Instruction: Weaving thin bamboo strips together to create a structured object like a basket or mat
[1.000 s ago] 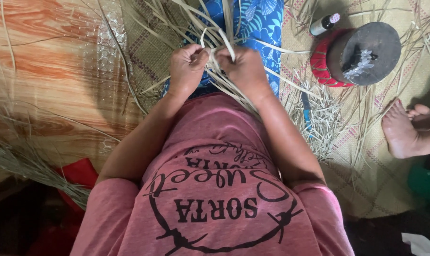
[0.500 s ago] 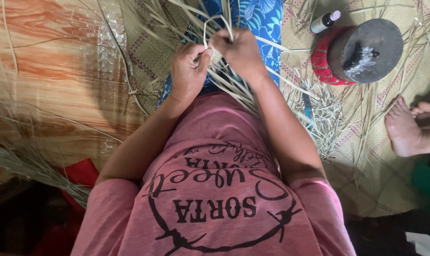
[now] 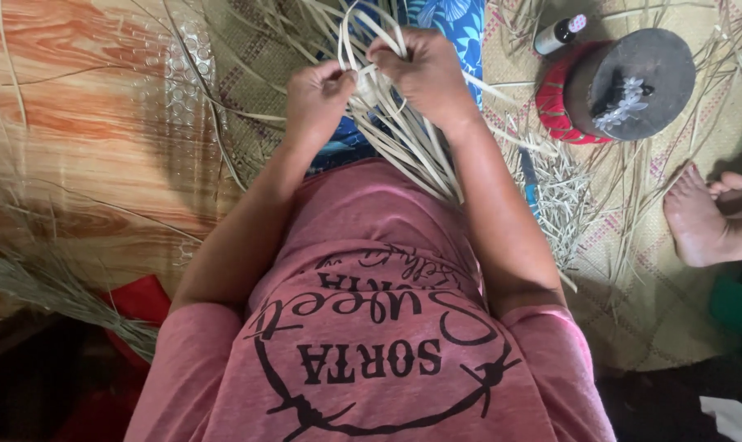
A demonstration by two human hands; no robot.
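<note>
Tub [image 3: 555,102]: red, upper right, under a dark round lid [image 3: 641,78] (contents hidden).
Strips [image 3: 395,123]: pale, flat, dry.
Hands: your left hand [image 3: 320,94] and right hand [image 3: 424,69] both pinch strips.

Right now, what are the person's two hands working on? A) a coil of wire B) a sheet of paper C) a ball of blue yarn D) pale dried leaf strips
D: the left hand and right hand both pinch pale dried strips, which fan out over the lap.
</note>
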